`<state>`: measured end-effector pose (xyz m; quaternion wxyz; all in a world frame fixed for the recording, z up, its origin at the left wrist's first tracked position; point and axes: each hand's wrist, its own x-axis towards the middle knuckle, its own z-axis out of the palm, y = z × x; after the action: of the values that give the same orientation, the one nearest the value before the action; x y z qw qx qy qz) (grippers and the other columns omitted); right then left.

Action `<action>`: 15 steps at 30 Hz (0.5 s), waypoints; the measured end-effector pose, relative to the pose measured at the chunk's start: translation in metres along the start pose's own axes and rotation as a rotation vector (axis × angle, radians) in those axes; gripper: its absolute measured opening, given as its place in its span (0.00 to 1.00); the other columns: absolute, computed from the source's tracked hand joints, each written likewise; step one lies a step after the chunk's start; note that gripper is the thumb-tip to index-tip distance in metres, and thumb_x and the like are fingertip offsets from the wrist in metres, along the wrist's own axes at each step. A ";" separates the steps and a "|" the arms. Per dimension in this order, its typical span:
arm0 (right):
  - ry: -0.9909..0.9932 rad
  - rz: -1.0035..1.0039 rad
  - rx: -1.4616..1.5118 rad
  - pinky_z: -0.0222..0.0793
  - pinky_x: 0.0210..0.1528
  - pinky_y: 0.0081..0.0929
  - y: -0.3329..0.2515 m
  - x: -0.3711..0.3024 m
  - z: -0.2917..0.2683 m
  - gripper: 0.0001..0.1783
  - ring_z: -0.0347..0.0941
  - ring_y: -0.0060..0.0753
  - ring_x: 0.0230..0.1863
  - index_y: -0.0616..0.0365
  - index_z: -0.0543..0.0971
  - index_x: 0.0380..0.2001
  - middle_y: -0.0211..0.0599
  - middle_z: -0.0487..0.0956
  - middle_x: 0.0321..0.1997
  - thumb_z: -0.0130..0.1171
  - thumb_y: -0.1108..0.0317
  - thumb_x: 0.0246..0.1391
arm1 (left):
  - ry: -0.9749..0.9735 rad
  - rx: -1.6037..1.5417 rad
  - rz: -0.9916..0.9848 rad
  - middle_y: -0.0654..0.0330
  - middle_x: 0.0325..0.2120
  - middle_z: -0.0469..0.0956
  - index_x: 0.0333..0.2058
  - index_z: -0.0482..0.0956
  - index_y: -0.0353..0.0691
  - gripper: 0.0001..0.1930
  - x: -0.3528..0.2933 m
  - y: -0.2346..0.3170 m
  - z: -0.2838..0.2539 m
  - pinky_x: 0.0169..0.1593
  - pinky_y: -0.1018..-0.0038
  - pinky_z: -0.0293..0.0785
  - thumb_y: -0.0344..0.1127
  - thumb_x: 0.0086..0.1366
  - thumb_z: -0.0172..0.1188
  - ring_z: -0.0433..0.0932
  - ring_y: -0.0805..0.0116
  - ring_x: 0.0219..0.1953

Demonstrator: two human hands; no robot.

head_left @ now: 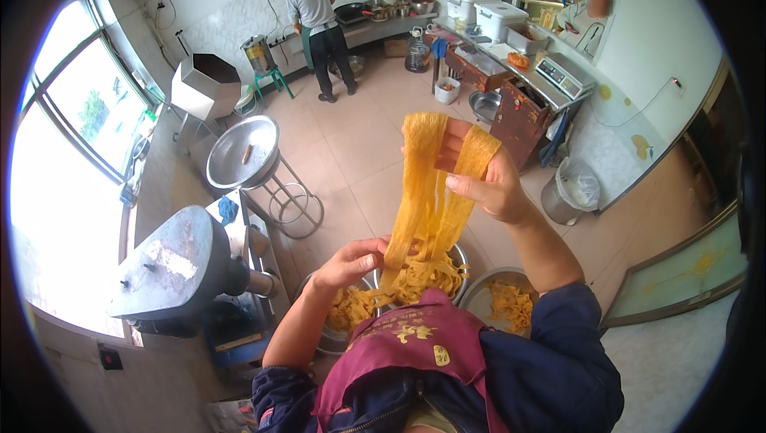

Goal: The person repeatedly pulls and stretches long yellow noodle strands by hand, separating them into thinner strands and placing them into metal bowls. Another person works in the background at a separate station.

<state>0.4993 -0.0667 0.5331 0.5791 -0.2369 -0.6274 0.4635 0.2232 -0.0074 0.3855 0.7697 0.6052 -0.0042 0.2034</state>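
Long flat yellow food strips [420,185] hang in loops from my raised right hand [488,181], whose thumb and fingers are closed on them. Their lower ends trail into a pile of yellow strips [423,280] in a metal bowl [463,261] in front of me. To the left of the hanging strips is my left hand [351,261], with its thumb apart and its fingers stretched toward their edge. Its fingertips pass partly behind them, so contact is hard to judge. Two more metal bowls flank the middle one, with yellow strips [347,309] on the left and shorter orange-yellow pieces [511,305] on the right.
A large metal machine [171,269] stands close on my left, beyond it a metal basin [267,142] on a stand. A person [315,18] works at the back counter. On the right are a scale [562,74], wooden drawers [519,118] and a lined bin [570,193].
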 end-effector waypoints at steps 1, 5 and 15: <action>-0.003 0.004 0.018 0.60 0.75 0.45 0.003 0.000 -0.001 0.40 0.65 0.47 0.73 0.70 0.56 0.71 0.53 0.65 0.73 0.52 0.78 0.54 | 0.014 -0.016 0.016 0.44 0.60 0.74 0.59 0.73 0.26 0.34 0.001 0.000 0.000 0.59 0.60 0.75 0.57 0.76 0.51 0.81 0.53 0.53; 0.016 -0.006 0.029 0.62 0.74 0.46 0.013 -0.003 -0.007 0.41 0.66 0.48 0.72 0.70 0.56 0.72 0.53 0.65 0.73 0.50 0.79 0.53 | 0.080 -0.213 -0.127 0.41 0.61 0.72 0.63 0.68 0.24 0.36 0.004 0.006 -0.001 0.50 0.64 0.81 0.56 0.75 0.54 0.83 0.55 0.48; -0.009 0.008 0.094 0.64 0.73 0.48 0.031 -0.005 -0.019 0.42 0.67 0.51 0.71 0.68 0.55 0.72 0.52 0.65 0.73 0.47 0.82 0.51 | -0.114 0.091 -0.231 0.41 0.59 0.74 0.70 0.59 0.27 0.41 0.023 0.050 0.011 0.55 0.67 0.78 0.57 0.73 0.56 0.85 0.59 0.46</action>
<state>0.5107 -0.0512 0.5016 0.5850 -0.2099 -0.6066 0.4958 0.2315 -0.0013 0.4407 0.7581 0.6466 0.0309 0.0786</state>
